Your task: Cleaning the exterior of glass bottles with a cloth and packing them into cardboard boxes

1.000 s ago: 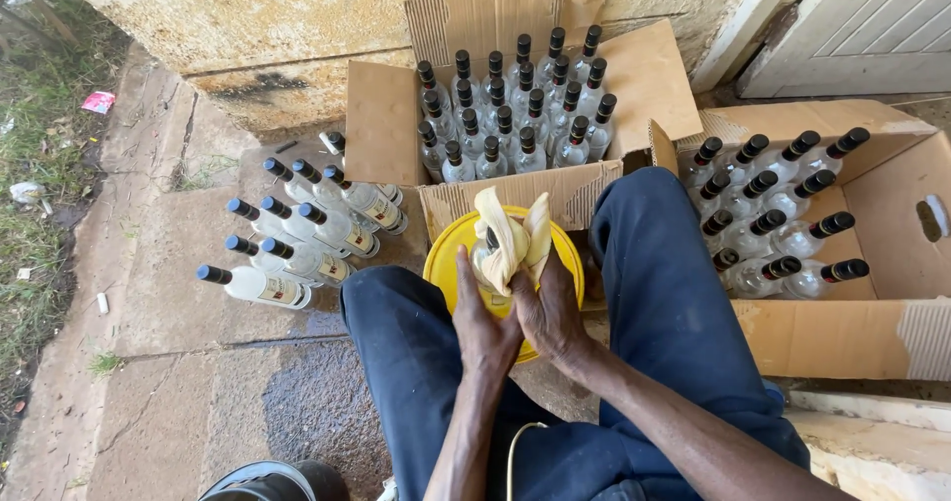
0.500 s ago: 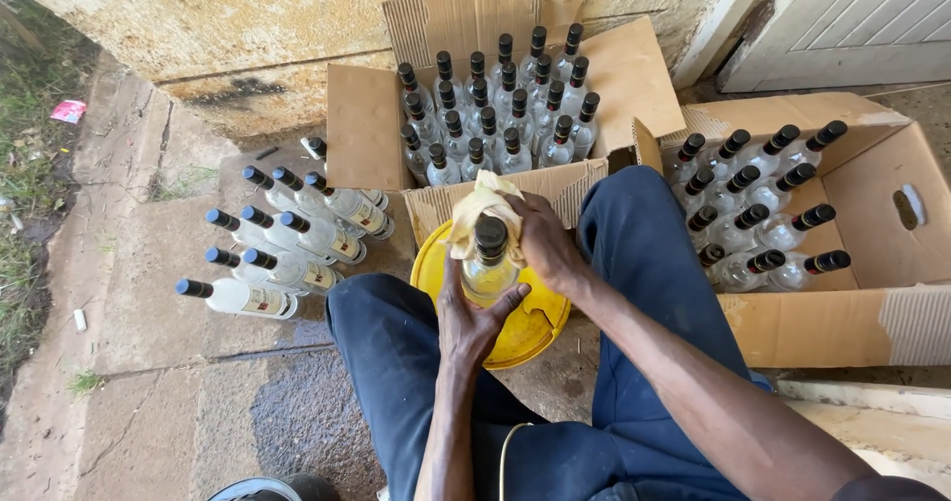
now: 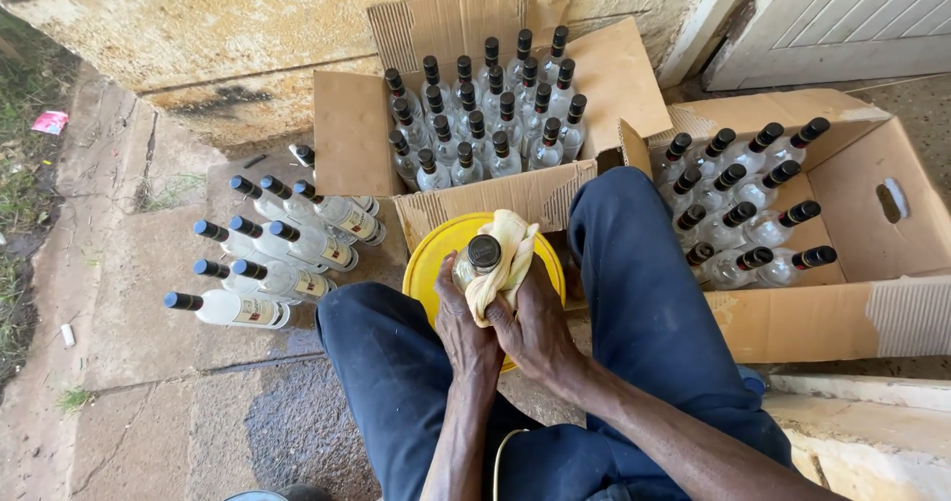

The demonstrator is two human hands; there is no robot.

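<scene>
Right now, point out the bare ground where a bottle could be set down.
Free: pavement left of the left knee, below the lying bottles. Crowded: both boxes, full of bottles, and the yellow basin under both hands.

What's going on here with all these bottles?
A seated person holds a bottle over a yellow basin between the knees. The left hand steadies it; the right hand presses a cloth around it. More bottles lie on the ground, and two cardboard boxes hold others.
</scene>
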